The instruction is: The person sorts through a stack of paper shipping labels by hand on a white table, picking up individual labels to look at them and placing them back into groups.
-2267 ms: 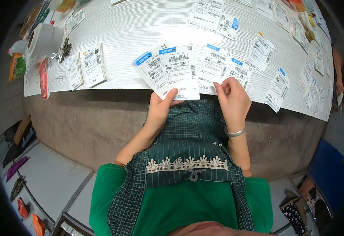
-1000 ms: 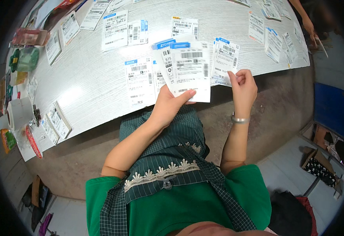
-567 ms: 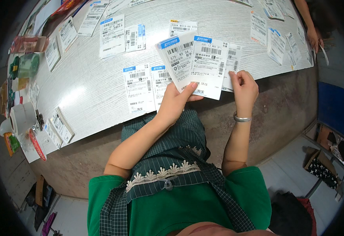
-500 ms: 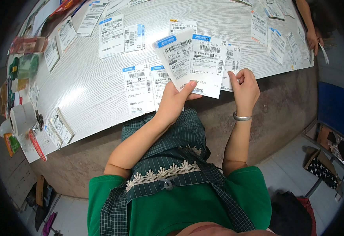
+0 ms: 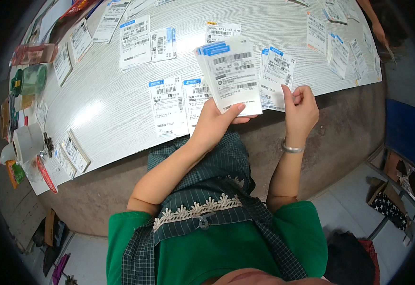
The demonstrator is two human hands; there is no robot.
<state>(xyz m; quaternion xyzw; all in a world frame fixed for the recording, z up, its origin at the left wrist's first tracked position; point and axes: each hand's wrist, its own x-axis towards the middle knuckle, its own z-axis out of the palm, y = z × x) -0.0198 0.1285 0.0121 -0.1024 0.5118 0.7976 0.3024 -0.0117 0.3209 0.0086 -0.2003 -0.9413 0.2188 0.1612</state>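
My left hand (image 5: 215, 121) grips a thick stack of white shipping labels (image 5: 233, 78), its thumb across the front and blue strips along the top. The top label is smeared by motion. To its right, my right hand (image 5: 301, 111) has curled fingers, with its thumb at the edge of a few overlapping shipping labels (image 5: 278, 69). The fingertips behind them are hidden. Two more labels (image 5: 166, 107) lie side by side left of my left hand, the second partly covered. Beyond the stack lies a label with a yellow mark (image 5: 222, 31).
Label piles (image 5: 135, 42) lie across the pale wood-grain table (image 5: 108, 102), more at the far right (image 5: 338, 54). A green-lidded jar (image 5: 33, 80) and a white tape roll (image 5: 27, 142) stand at the left edge. Another person's hand (image 5: 381, 38) is at the far right.
The front label fanned out from my left-hand stack now lies over the labels by my right hand. The left stack is squared up. My right hand has shifted slightly right.
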